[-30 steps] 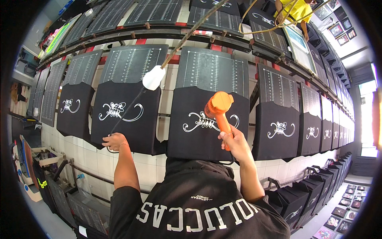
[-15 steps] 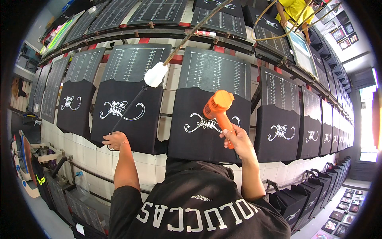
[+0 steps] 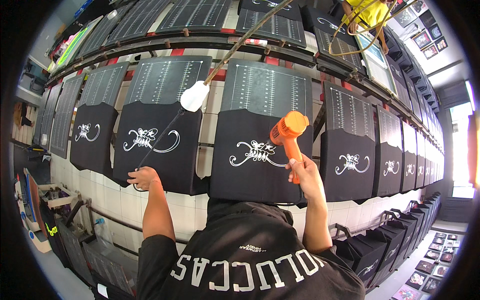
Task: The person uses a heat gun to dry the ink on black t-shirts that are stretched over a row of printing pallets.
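Right hand (image 3: 305, 176) wrapped round an orange dryer (image 3: 290, 129), dryer over the right part of a black shirt (image 3: 250, 181), left hand (image 3: 143, 178) curled round a black cord (image 3: 176, 118) left of that shirt, white connector (image 3: 194, 96) at its upper left, dark board (image 3: 265, 90) beyond it.

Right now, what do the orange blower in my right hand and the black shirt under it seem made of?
Orange blower: likely smooth, semi-gloss plastic, from its even colour and moulded shape. Black shirt: matte fabric, from its softly draped edge; fibre unclear.
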Demonstrator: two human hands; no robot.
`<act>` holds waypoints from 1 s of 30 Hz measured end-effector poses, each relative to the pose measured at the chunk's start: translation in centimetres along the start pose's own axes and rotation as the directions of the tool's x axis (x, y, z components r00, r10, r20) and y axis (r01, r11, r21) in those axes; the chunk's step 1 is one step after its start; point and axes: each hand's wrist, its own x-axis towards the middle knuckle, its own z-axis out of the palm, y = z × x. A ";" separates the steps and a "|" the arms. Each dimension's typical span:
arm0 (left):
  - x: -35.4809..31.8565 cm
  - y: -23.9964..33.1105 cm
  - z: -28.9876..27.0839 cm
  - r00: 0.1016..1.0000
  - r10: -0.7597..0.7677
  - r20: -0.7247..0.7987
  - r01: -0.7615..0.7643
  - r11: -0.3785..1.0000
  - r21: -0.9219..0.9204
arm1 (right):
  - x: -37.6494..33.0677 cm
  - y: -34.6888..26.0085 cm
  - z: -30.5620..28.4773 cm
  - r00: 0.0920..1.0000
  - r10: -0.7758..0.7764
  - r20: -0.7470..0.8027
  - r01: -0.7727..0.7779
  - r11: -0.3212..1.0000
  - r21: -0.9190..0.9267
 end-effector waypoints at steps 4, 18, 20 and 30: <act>0.0 0.1 0.1 1.000 -0.009 0.003 0.009 1.000 0.003 | 0.0 0.3 -0.3 1.000 0.000 -0.017 0.000 1.000 0.007; 0.4 -0.3 0.8 1.000 0.006 0.001 -0.006 1.000 -0.019 | -1.6 0.2 -0.3 0.996 0.057 0.067 -0.059 0.998 0.025; 0.6 -0.3 1.1 1.000 0.011 0.003 -0.011 1.000 -0.024 | -2.0 0.2 0.1 0.998 0.043 0.036 -0.044 0.999 0.015; 0.1 -2.8 0.0 0.963 0.255 0.086 -0.244 0.962 -0.125 | -3.7 0.4 1.5 0.995 0.094 -0.016 -0.092 0.993 0.080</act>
